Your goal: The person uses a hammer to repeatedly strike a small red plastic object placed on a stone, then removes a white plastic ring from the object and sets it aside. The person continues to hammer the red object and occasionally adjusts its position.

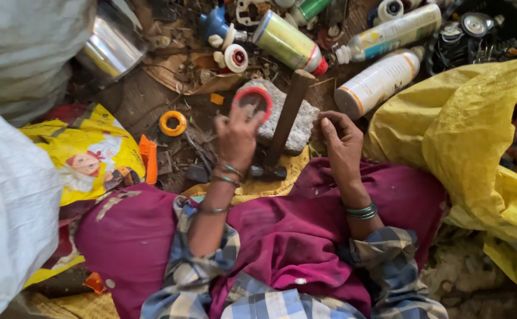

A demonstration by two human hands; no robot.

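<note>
Up front, a red ring-shaped cap (pixel 252 101) is pinched in the left hand (pixel 235 139), fingers pressed together on its lower rim and raised just above a grey stone block (pixel 297 127). Whether the cap touches the stone is hard to tell; it overlaps the block's left end. Right hand (pixel 342 145) rests beside the block's right end, fingers loosely curled, holding nothing that shows. A hammer (pixel 282 127) leans across the block, wooden handle upward, dark head down near the lap.

Judgement: good handling here means keeping the pinch low on the rim so the fingertips stay off the stone's top face, and seating the cap flat on the block's middle, not on its sloped edge, where it could skid.

Around it: an orange ring (pixel 173 123) lies on the floor left of the block, an orange plastic piece (pixel 148 158) near a yellow printed bag (pixel 87 156). Spray cans (pixel 376 80) lie beyond the block, some with caps off. A yellow plastic sheet (pixel 477 130) bulges at the right, a steel pot (pixel 114 44) sits far left. Maroon cloth (pixel 282 230) covers the lap.
</note>
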